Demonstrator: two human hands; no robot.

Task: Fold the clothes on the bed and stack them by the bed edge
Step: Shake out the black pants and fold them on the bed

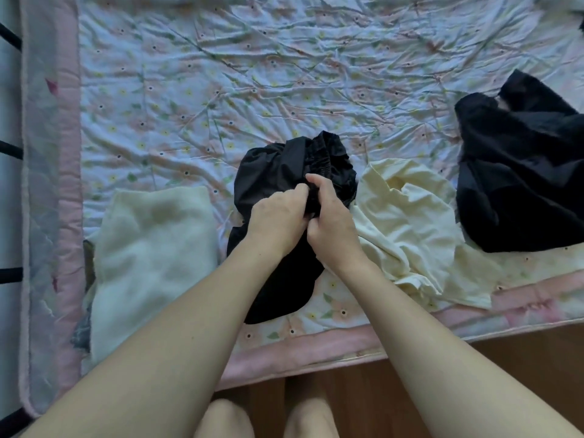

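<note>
Both hands pinch the black garment between them.

Both bare forearms reach forward from the bottom of the view and converge toward the middle, wrists nearly meeting. The left hand sits knuckles up, back of the hand toward the camera, its fingers curled and bunched at the tips, pinching black fabric. The right hand is pressed close beside it, touching it at the thumb side, fingers curled down, with the index finger raised and hooked over the same fabric. Both wrists are bent slightly inward. The left forearm comes in from the lower left, the right from the lower right. Two bare knees show at the bottom edge.
</note>
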